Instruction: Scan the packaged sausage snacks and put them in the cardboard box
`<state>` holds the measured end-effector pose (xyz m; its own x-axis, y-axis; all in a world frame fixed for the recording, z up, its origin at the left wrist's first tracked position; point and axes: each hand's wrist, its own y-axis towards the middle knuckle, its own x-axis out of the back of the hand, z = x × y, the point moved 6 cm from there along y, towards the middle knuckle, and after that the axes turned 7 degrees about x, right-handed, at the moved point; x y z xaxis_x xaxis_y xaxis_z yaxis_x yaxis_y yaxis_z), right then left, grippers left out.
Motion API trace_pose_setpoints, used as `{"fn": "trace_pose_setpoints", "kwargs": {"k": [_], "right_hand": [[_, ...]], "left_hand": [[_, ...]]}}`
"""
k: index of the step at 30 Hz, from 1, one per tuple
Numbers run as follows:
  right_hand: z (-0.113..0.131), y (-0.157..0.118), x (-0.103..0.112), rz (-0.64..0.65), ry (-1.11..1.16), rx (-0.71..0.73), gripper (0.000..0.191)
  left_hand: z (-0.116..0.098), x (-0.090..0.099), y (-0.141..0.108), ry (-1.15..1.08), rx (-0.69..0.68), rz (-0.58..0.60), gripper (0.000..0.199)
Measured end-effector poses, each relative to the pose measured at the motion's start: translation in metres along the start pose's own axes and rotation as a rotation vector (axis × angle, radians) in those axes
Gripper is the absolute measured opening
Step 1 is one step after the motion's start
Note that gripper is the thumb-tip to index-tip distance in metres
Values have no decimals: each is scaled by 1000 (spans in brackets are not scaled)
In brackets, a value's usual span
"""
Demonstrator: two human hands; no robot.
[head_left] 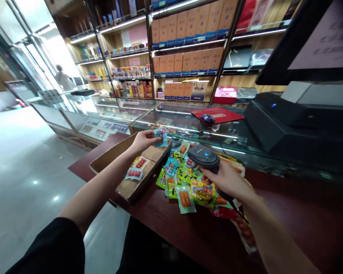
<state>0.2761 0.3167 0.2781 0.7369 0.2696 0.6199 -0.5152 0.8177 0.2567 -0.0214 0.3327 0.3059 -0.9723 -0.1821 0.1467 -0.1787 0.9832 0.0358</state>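
Observation:
My left hand [144,140] pinches a small blue snack packet [160,136] above the far end of an open cardboard box [122,150]. Inside that box lie a packet of red sausages [134,174] and another sausage packet [141,163]. A black barcode scanner [203,156] is gripped in my right hand [227,179], its head facing left over a heap of snack packets. In the heap are green packets, a yellow packet [202,192] and a clear packet of orange sausages [185,199]. My right hand and the scanner hide part of the heap.
The dark red table [157,217] meets a glass display counter [171,118]. On the glass are a red mat [219,114] with a mouse [207,118], and a black checkout machine [288,118] at right. Shelves of boxes [188,62] line the wall. A person [63,79] is far left.

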Motion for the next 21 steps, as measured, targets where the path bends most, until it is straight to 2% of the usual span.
{"fn": "trace_pose_setpoints", "kwargs": {"k": [3, 5, 8, 11, 14, 16, 18, 21], "right_hand": [[-2, 1, -2, 7, -4, -1, 23], [-2, 2, -4, 18, 9, -7, 23], [-1, 4, -3, 7, 40, 17, 23], [0, 5, 0, -7, 61, 21, 25], [-2, 4, 2, -2, 94, -8, 27], [-3, 4, 6, -18, 107, -27, 28], [-5, 3, 11, -44, 105, -37, 26], [-8, 1, 21, -84, 105, -38, 21]], "left_hand": [[4, 51, -19, 33, -2, -99, 50], [7, 77, -34, 19, 18, -145, 52], [7, 101, -56, -25, 63, -211, 58], [4, 112, -68, -24, 91, -279, 60], [5, 109, -63, 24, 96, -281, 59], [9, 97, -54, 30, 90, -239, 60], [13, 78, -42, 21, 83, -171, 61], [15, 40, -25, 12, 59, -62, 61]]}}
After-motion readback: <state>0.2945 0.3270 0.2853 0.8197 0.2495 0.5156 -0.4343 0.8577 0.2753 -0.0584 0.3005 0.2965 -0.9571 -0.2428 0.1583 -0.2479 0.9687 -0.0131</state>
